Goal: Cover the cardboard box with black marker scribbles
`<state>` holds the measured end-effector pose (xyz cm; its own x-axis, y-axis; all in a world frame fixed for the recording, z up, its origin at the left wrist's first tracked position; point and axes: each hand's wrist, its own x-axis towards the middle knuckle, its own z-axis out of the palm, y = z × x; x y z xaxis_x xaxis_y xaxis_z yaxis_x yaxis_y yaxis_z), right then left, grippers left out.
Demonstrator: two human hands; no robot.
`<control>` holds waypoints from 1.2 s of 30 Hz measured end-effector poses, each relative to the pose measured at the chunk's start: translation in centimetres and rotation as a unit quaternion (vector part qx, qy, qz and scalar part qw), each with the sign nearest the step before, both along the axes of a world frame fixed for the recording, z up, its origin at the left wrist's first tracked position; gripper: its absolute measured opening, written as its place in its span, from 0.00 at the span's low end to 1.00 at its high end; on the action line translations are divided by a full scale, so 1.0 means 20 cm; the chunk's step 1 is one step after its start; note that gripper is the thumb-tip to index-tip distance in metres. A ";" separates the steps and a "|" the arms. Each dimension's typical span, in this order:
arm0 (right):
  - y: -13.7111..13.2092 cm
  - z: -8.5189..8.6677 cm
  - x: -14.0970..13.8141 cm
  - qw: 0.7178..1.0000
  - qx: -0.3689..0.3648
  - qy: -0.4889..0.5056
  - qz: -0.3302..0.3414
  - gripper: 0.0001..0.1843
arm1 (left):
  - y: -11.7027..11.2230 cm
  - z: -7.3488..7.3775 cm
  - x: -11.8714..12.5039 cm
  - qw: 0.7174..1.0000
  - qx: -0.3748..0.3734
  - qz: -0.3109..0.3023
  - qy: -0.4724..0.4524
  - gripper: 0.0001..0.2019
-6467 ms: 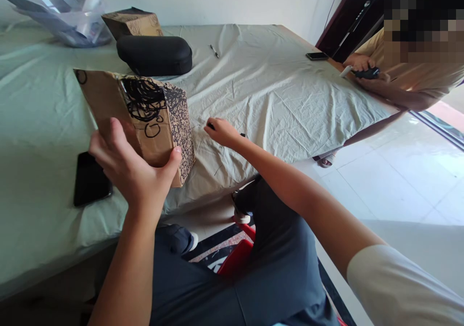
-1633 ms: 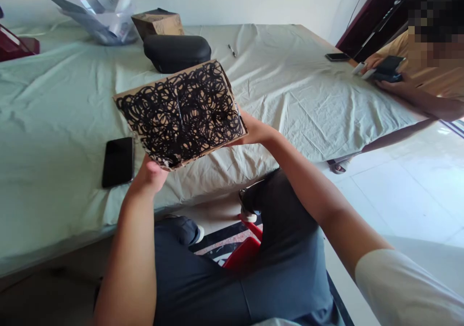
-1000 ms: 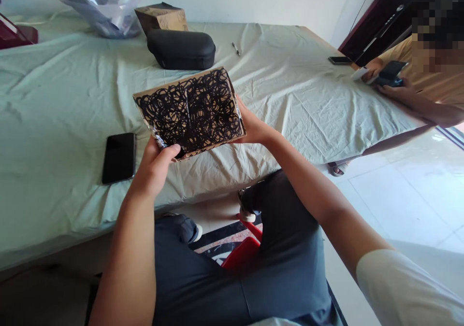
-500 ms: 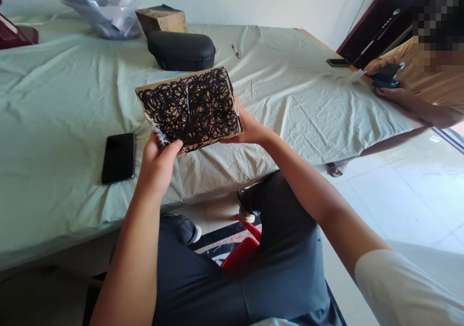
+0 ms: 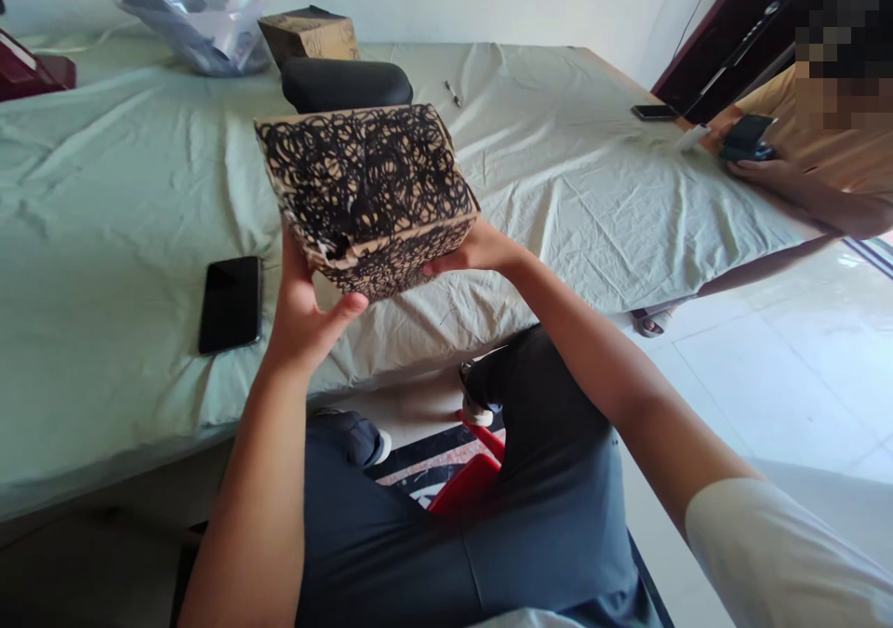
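Note:
I hold a cardboard box (image 5: 366, 186) covered in black scribbled loops above the near edge of a table draped in a pale green sheet (image 5: 112, 200). My left hand (image 5: 303, 307) grips its lower left corner, thumb under the front face. My right hand (image 5: 474, 248) supports the box from below on the right, fingers mostly hidden behind it. Two scribbled faces of the box show, the top one and the front one.
A black phone (image 5: 230, 302) lies on the sheet left of my hands. Behind the box sit a black case (image 5: 345, 82), a second cardboard box (image 5: 307, 37), clear plastic packaging (image 5: 195, 19) and a pen (image 5: 453, 94). At right another person's hands (image 5: 757, 158) hold a dark device; a phone (image 5: 652, 112) lies nearby.
I have tipped the box so its top face and front face both show, and lifted it slightly. My left hand slid lower under its corner. Earlier my right hand rested on the sheet with a marker.

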<state>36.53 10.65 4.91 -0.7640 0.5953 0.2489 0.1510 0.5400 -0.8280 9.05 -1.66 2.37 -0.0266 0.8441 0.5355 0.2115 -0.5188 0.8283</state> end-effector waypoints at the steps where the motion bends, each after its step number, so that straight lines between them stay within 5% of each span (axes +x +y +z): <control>1: -0.02 0.01 0.00 0.999 -0.034 0.015 0.013 0.58 | 0.01 0.00 -0.02 1.000 0.010 0.006 0.024 0.57; 6: 0.04 0.01 0.07 0.989 -0.143 0.038 0.010 0.55 | 0.02 0.00 -0.07 0.997 0.048 0.061 -0.026 0.54; 8: 0.11 -0.03 0.12 0.984 -0.149 0.024 -0.095 0.47 | 0.03 -0.01 -0.08 0.992 0.070 0.089 -0.047 0.55; 11: 0.20 -0.10 0.17 0.950 -0.056 -0.089 -0.294 0.44 | 0.05 -0.03 -0.10 0.984 0.089 0.153 -0.035 0.60; 14: 0.21 -0.15 0.15 0.907 0.002 -0.300 -0.296 0.34 | 0.06 -0.05 -0.12 0.980 0.073 0.180 -0.040 0.60; 16: 0.18 -0.16 0.11 0.890 0.034 -0.356 -0.282 0.24 | 0.06 -0.05 -0.12 0.981 0.069 0.178 -0.039 0.60; 27: 0.18 -0.11 0.00 0.889 0.031 -0.321 -0.326 0.16 | 0.05 -0.05 -0.11 0.981 0.112 0.143 -0.065 0.57; 36: 0.16 -0.11 0.02 0.904 0.036 -0.280 -0.321 0.13 | 0.11 -0.10 -0.15 0.982 0.106 0.146 -0.058 0.65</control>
